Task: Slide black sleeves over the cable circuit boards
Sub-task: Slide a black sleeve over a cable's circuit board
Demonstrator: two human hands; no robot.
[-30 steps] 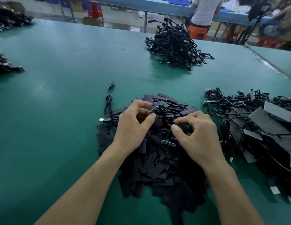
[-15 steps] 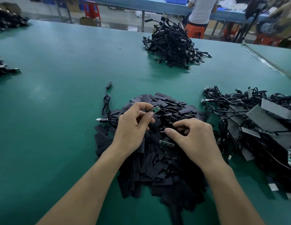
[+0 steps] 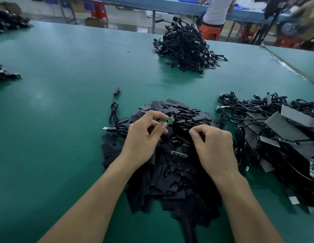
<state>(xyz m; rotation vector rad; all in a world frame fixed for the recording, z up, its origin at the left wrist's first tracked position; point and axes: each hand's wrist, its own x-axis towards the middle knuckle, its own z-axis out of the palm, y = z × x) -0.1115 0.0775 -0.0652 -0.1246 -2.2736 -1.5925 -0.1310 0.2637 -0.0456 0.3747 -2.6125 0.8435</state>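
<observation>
Circuit board: a small green circuit board (image 3: 169, 120) is held just above the far part of the sleeve pile, tilted, with its free end pointing toward 1 o'clock.
Left hand: the left hand (image 3: 144, 137) has its grip pinching the near end of that board between thumb and forefinger. The other fingers are curled beneath.
Right hand: the right hand (image 3: 214, 148) lies at 3 o'clock from the left, knuckles up. Its fingers are curled and the thumb tip is against the forefinger, low over the pile. I cannot tell whether this grip has a sleeve in it, as it is black against black.
Sleeves: flat black sleeves (image 3: 170, 181) lie in a loose pile under both hands, spreading toward 6 o'clock.
Second board: a second board (image 3: 179, 154) lies flat on the pile between the two hands, touching neither.
Cable: one black cable (image 3: 114, 111) lies at 9 o'clock from the pile, and its silver plug (image 3: 105, 128) is just beside the pile's edge.
Tangle: a tangle of cables (image 3: 258, 116) with grey flat pieces lies at 3 o'clock, near the pile.
Far heap: a heap of cables (image 3: 186, 48) sits at 12 o'clock, well apart.
Surface: the green surface (image 3: 65, 102) carries all of these.
Beyond: a person in a white top (image 3: 217, 9) is at a blue bench, at 1 o'clock.
</observation>
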